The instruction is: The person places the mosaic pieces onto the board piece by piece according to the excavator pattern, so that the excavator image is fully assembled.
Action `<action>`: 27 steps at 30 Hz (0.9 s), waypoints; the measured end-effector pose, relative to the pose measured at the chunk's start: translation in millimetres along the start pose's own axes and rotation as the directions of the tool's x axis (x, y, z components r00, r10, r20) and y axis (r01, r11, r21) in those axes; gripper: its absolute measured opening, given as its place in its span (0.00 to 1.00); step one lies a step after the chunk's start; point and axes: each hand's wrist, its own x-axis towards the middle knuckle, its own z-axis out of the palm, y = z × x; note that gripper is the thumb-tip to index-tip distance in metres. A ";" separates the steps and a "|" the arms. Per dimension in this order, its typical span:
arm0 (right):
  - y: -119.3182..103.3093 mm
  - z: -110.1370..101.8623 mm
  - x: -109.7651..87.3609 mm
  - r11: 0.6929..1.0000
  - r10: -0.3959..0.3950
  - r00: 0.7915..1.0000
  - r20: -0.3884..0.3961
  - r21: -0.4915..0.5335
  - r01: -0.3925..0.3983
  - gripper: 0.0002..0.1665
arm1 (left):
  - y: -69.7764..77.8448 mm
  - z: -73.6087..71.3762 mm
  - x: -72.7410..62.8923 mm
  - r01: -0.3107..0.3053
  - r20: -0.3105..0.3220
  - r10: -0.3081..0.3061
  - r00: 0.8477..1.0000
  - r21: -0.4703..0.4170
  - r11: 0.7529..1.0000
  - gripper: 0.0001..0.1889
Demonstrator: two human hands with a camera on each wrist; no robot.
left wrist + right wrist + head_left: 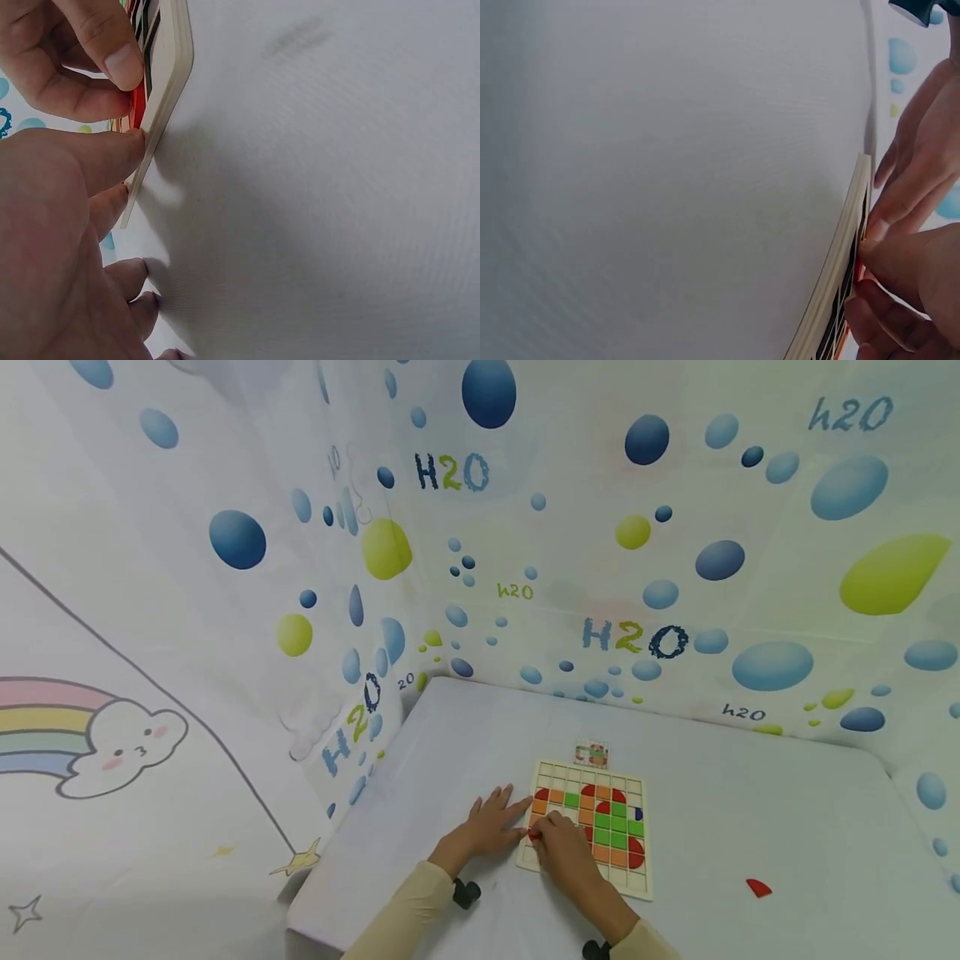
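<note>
A pale wooden grid board (636, 885) lies on the table, partly filled with red, orange and green pieces and one blue piece. My right hand (566, 856) reaches over its left part and pinches a small red piece (138, 106) between thumb and finger, down at the board's left edge. Spread beside that edge, my left hand (489, 828) has its thumb and index finger touching the rim (174, 64), while its other fingertips rest on the tabletop. Some of the board's lower left squares are hidden behind the right hand.
A small printed pattern card (592, 754) lies at the board's far edge. One loose red quarter-round piece (758, 887) lies on the white table (720, 810) to the right. Printed wall sheets stand behind and to the left of the table.
</note>
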 end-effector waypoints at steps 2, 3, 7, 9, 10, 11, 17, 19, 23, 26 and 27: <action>0.3 0.3 0.8 1.000 0.003 1.000 0.004 0.003 -0.003 0.07 | 0.8 -0.4 -0.4 -0.001 -0.001 0.001 1.000 0.002 1.000 0.33; 0.2 0.0 1.2 1.000 0.008 1.000 0.009 0.004 -0.008 0.07 | 1.3 -0.9 -0.9 -0.002 -0.004 0.002 1.000 -0.001 1.000 0.33; -0.1 -2.3 0.6 1.000 0.016 0.999 0.031 -0.001 -0.016 0.07 | 3.4 -2.1 -2.8 -0.003 -0.002 0.003 1.000 0.000 1.000 0.32; 0.2 -4.6 -0.8 1.000 0.013 0.999 0.038 -0.021 -0.012 0.08 | 4.1 -2.3 -3.4 -0.003 -0.002 0.003 1.000 -0.001 1.000 0.32; 0.4 -7.1 -1.9 1.000 0.017 0.999 0.038 -0.017 -0.016 0.08 | 4.5 -2.5 -3.6 -0.001 -0.002 0.001 1.000 -0.001 1.000 0.33; 1.1 -10.4 -3.3 1.000 0.015 0.999 0.034 -0.015 -0.015 0.08 | 4.9 -2.8 -3.9 0.000 -0.002 0.000 1.000 -0.001 1.000 0.33; 21.3 -42.5 -13.6 0.982 0.167 0.984 0.055 0.084 -0.171 0.09 | 4.9 -2.5 -3.1 -0.002 0.001 0.002 1.000 -0.014 1.000 0.32; 36.9 -57.3 -18.9 0.965 0.238 0.969 0.072 0.099 -0.244 0.12 | 4.2 -1.8 -2.4 -0.002 0.002 0.002 1.000 -0.016 1.000 0.33; 79.7 -92.8 -35.2 0.938 0.335 0.937 0.103 0.059 -0.342 0.22 | 3.0 -0.9 -1.6 0.002 0.008 -0.002 1.000 -0.008 1.000 0.33; 116.3 -120.0 -50.3 0.909 0.413 0.900 0.136 -0.010 -0.416 0.29 | 2.0 -0.2 -0.8 0.008 0.003 -0.008 1.000 -0.001 1.000 0.33; 128.4 -128.9 -56.3 0.898 0.438 0.886 0.149 -0.034 -0.439 0.30 | 1.6 0.1 -0.6 0.009 -0.003 -0.009 1.000 0.001 1.000 0.33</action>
